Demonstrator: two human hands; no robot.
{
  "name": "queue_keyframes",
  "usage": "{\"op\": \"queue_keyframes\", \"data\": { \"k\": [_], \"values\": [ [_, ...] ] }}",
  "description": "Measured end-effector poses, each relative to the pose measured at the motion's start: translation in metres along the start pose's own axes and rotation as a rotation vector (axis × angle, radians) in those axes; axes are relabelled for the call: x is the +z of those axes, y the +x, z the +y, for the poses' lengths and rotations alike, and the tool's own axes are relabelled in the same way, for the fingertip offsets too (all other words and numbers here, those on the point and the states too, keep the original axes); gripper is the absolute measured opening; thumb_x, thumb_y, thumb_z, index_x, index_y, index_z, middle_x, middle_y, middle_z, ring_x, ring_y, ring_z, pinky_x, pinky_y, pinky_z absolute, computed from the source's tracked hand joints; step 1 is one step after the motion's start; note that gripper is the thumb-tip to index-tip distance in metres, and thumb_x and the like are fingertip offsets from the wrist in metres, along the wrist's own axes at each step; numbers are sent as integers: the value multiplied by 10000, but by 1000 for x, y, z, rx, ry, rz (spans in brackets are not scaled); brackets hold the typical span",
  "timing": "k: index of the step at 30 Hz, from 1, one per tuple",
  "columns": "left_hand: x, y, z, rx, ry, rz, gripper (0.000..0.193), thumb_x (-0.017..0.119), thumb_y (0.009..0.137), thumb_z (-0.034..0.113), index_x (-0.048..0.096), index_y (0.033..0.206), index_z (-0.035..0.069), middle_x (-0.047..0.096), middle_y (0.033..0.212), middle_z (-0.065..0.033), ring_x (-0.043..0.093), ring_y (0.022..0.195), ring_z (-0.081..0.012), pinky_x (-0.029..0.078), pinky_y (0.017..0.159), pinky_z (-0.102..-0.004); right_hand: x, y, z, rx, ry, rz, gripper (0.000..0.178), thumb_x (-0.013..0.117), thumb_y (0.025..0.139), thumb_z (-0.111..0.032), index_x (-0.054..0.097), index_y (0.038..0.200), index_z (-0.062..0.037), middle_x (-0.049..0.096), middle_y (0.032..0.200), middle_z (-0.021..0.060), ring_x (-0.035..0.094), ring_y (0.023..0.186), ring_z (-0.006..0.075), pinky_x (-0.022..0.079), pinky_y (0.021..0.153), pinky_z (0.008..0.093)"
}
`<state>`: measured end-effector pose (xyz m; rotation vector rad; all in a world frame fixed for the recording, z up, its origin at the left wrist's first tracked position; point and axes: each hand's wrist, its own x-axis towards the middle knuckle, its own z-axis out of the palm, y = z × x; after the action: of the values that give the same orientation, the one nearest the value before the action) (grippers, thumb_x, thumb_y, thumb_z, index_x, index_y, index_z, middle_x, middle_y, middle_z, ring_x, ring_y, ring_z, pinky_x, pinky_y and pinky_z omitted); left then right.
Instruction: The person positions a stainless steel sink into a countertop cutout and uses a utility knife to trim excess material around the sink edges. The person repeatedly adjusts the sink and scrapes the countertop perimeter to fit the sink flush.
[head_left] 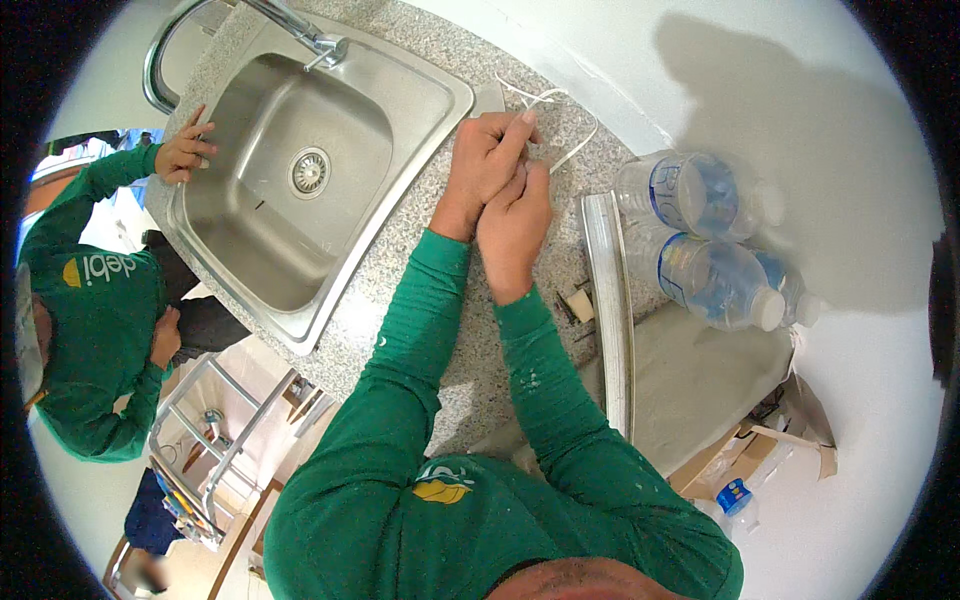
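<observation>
Together, left hand (484,165) and right hand (517,225) are meeting over speckled desk (565,240), fingers (492,123) curling narrowly, anything held impossible to tell, white cord (577,150) looping right.

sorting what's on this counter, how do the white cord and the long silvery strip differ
The white cord is thin and curled; the silvery strip is much wider and runs in one long line without loops. The cord lies close by the left hand and right hand; the strip lies apart from both, to their right. Shared: both are pale and lie right of the sink.
</observation>
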<state>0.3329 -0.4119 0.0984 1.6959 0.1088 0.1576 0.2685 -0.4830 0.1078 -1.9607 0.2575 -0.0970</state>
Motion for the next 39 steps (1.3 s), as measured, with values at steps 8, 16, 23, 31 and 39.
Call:
{"op": "queue_keyframes", "data": {
  "k": [8, 16, 23, 31, 39],
  "values": [
    [-14, -1, 1, -54, -18, -92, 465, 665, 1052, 342, 737, 767, -17, 573, 619, 6, 499, 621, -82, 366, 550, -309, 22, -14, -2, -12, 89, 66, 304, 474, 1057, -181, 570, 1241, 41, 665, 1140, 356, 623, 1074, 586, 509, 914, 601],
    [-16, 12, 0, -40, 66, -146, 459, 663, 1051, 330, 726, 774, -31, 591, 622, -49, 529, 618, -130, 412, 576, -344, 34, -13, -8, 77, 108, 139, 282, 479, 1055, -168, 587, 1220, 34, 659, 1086, 357, 630, 1048, 575, 513, 868, 586],
    [31, 31, 1, 151, 134, 102, 449, 592, 1088, 270, 650, 774, -45, 649, 722, -222, 604, 703, -442, 476, 718, -512, -31, 65, -3, -53, -241, 2, 229, 596, 1031, -195, 700, 1001, 7, 706, 892, 290, 682, 858, 527, 531, 735, 557],
    [33, 31, 1, 245, 295, 80, 393, 597, 1085, 307, 731, 881, -1, 705, 809, -197, 652, 801, -420, 514, 786, -487, -29, 80, 6, -146, -201, 163, 234, 594, 1031, -196, 726, 1003, -6, 733, 960, 285, 712, 887, 498, 552, 756, 535],
    [41, 39, -9, 395, 346, 56, 242, 681, 1013, 229, 739, 953, 2, 695, 886, -188, 625, 848, -407, 489, 797, -489, -30, 108, 12, -217, -170, 247, 232, 586, 1012, -182, 763, 1036, -33, 756, 990, 247, 730, 914, 474, 573, 799, 524]
  ]
}}
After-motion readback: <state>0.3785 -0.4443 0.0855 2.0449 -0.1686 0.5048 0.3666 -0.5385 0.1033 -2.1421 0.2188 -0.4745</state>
